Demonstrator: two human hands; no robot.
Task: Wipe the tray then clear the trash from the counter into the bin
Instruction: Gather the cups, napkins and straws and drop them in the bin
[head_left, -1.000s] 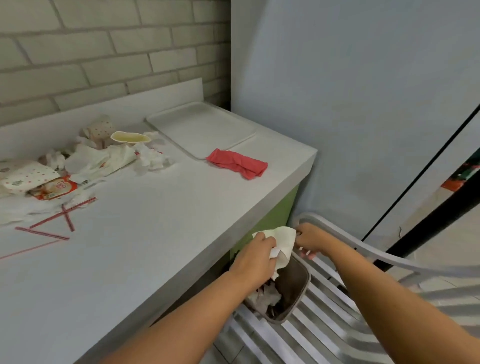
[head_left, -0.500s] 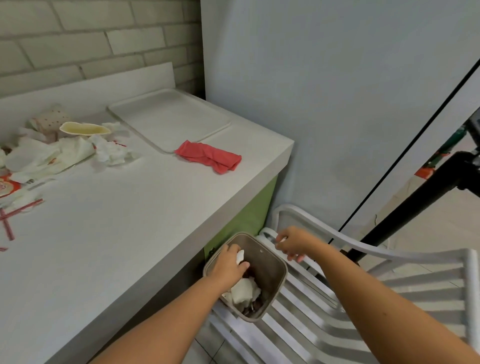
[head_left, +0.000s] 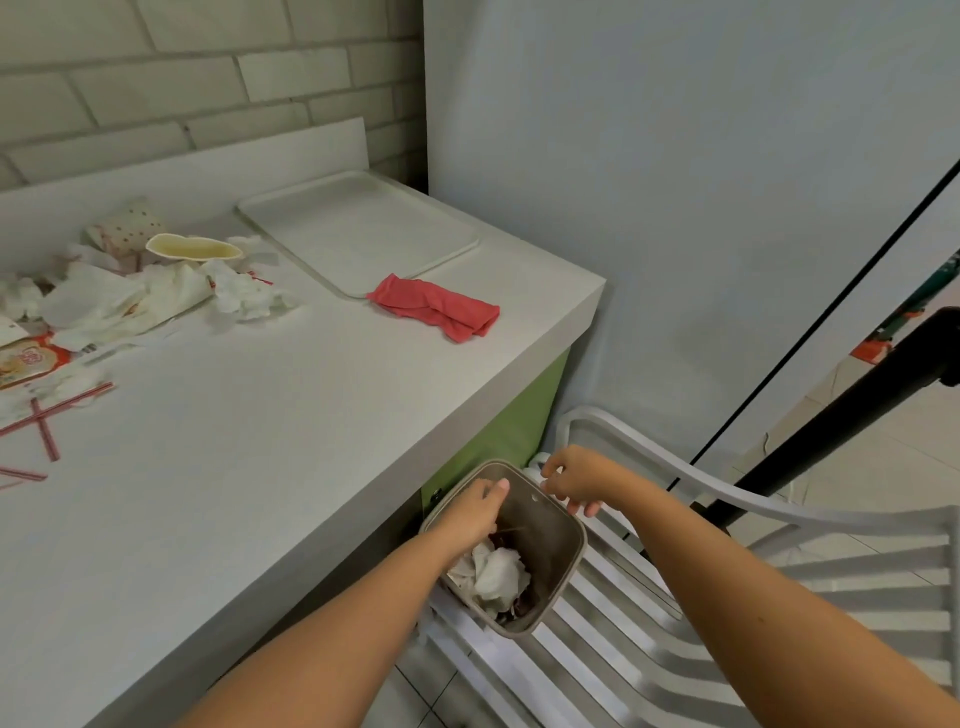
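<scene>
1. The fingers (head_left: 501, 486) of my left hand (head_left: 472, 514) have let go; the white tissue (head_left: 496, 571) they pinched a second ago now lies in the bin (head_left: 550, 540), and the hand hangs slack at its 10 o'clock rim
2. My right hand (head_left: 574, 480) sits at the bin's 1 o'clock rim; I cannot tell whether it grips
3. I judge one load binned; the trash pile (head_left: 130, 296) at 10 o'clock on the counter (head_left: 260, 467) remains
4. Count: two hands; one bin; one tray (head_left: 358, 228) at 11 o'clock; one red cloth (head_left: 434, 306) at its 5 o'clock corner; one chair (head_left: 649, 649); at least three straws (head_left: 39, 421)

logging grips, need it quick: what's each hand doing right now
left hand: over the bin, fingers hidden, cannot tell
right hand: open, loosely curled, holding nothing
</scene>
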